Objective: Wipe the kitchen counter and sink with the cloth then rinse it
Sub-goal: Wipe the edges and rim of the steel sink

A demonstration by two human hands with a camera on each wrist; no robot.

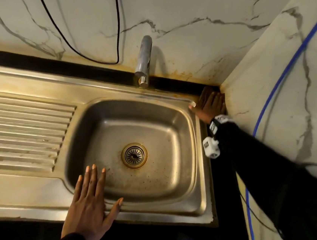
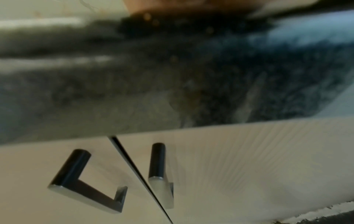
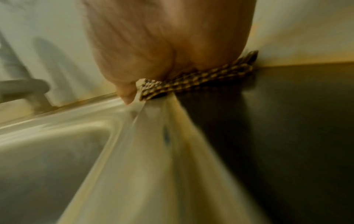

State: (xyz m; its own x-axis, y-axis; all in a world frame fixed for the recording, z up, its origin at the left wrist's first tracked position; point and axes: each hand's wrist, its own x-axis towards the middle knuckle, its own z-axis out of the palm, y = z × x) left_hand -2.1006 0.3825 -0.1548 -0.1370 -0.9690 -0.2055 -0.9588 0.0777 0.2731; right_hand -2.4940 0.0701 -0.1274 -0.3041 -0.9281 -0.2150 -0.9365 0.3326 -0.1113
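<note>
- Stainless steel, stained: ribbed drainboard at far left, sink to its right, drain near the basin's centre with brown specks around it.
- Your left hand lies flat on the sink's near-left rim, fingers straight and slightly spread, tips reaching over the basin, thumb out to the right. It holds nothing.
- Left wrist view: blurred; dark counter edge, pale cabinet doors and two dark handles below it.
- Tap stands behind the basin against the marble wall; rusty staining along the wall's base.
- Your right hand presses flat into the back-right corner, fingers extended.
- Cloth, checked brown and yellow, sits under that palm, on the dark counter strip and the sink's corner rim, touching the side wall.
- Blue cable runs down the right wall.
</note>
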